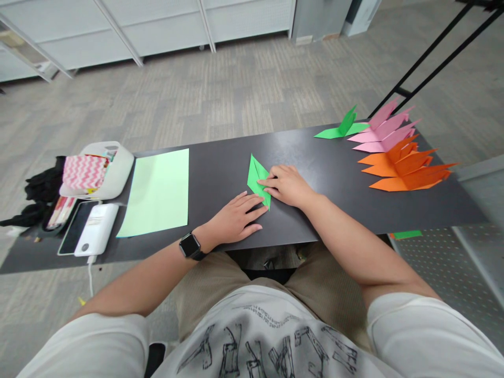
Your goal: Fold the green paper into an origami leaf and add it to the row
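Green pointed folded paper [256,177] is lying half-made on the black table [315,157]. The left hand [236,218], flat and gripping nothing, is pinning its near tip, and the right hand [287,185] is pressing open-fingered. A pale green flat sheet [157,191] is lying unfolded, with finished orange folded shapes [405,168] beyond.

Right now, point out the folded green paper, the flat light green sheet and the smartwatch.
folded green paper [255,176]: head view, upper flap.
light green sheet [157,191]: head view, middle.
smartwatch [189,244]: head view, screen.
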{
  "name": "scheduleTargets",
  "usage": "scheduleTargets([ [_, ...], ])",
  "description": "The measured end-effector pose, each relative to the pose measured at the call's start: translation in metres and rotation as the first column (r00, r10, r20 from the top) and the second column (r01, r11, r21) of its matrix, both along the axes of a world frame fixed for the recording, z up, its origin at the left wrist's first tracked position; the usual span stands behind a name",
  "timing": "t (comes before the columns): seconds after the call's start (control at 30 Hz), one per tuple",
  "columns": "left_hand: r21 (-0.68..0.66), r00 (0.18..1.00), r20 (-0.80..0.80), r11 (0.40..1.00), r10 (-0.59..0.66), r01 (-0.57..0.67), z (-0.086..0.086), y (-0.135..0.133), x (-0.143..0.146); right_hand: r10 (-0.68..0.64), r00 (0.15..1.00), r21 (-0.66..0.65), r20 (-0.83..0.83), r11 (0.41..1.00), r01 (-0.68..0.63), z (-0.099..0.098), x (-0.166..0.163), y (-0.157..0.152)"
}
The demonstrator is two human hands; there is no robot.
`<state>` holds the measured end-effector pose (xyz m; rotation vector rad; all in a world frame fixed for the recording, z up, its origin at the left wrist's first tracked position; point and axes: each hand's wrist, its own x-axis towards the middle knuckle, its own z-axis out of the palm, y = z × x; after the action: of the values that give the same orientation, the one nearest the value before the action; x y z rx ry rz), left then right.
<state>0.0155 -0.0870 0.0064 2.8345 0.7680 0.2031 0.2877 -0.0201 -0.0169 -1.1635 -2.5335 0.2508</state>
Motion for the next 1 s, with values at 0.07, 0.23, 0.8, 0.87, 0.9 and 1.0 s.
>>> scheduleTargets([
  [0.07,-0.005,1.000,-0.001,1.000,0.006,-0.006,0.000,-0.002,0.000,-0.004,1.000,-0.001,0.007,1.000,0.004,0.001,-0.001,-0.001],
  [0.23,-0.013,1.000,-0.013,1.000,0.024,-0.024,-0.001,-0.004,0.000,-0.014,1.000,0.003,0.009,1.000,0.014,0.004,-0.002,-0.003],
  [0.8,0.012,0.985,-0.043,0.986,0.168,-0.167,0.003,0.004,-0.011,-0.024,1.000,-0.003,0.018,1.000,0.024,0.005,-0.003,-0.004],
  [0.87,0.014,0.981,-0.069,0.983,0.183,-0.183,0.003,0.004,-0.011,-0.027,0.999,-0.005,0.018,1.000,0.027,0.005,-0.003,-0.004],
  [0.9,0.016,0.978,-0.080,0.981,0.192,-0.191,0.003,0.003,-0.011,-0.027,0.999,-0.006,0.020,1.000,0.027,0.005,-0.003,-0.004],
  [1.0,0.028,0.973,-0.097,0.977,0.211,-0.209,0.003,0.002,-0.011,-0.026,0.999,-0.012,0.020,1.000,0.026,0.006,-0.003,-0.005],
])
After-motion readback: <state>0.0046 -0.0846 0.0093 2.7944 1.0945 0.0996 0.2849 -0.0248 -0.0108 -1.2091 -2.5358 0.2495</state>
